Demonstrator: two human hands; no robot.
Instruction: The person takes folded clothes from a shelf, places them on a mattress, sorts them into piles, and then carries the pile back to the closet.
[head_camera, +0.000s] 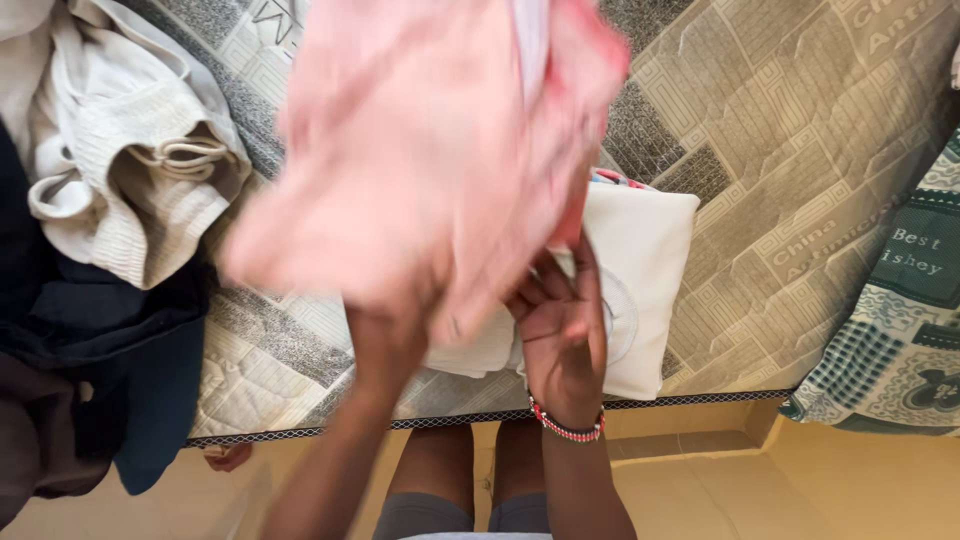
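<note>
— What have we got in our hands here?

— Our left hand (395, 300) is raised over the mattress (800, 150) with a pink garment (420, 150) bunched in it. The cloth is blurred and hangs over the hand, so we can't make out the fingers; the grip looks closed on the fabric, since the garment hangs from it in the air.

— And the right hand (562, 325)?

— It is up beside the left, fingers spread and pointing away from us, touching the lower edge of the pink garment. Whether that grip has really closed on the cloth, we can't tell. There is a red and white beaded bracelet (567, 428) on that wrist.

— Where is the pink garment compared with the rest?

— It is off the bed, held above a folded white cloth (650, 280) that lies flat near the mattress edge, just behind our right hand. Something striped peeks out from the far side of that folded piece.

— What else lies around?

— On the left there is a heap of cream ribbed clothing (120, 170), with dark navy fabric (110, 340) under it spilling over the mattress edge. On the right, a green patterned cloth (890, 330) hangs down. Below us are our knees and a yellowish floor (800, 490).
</note>
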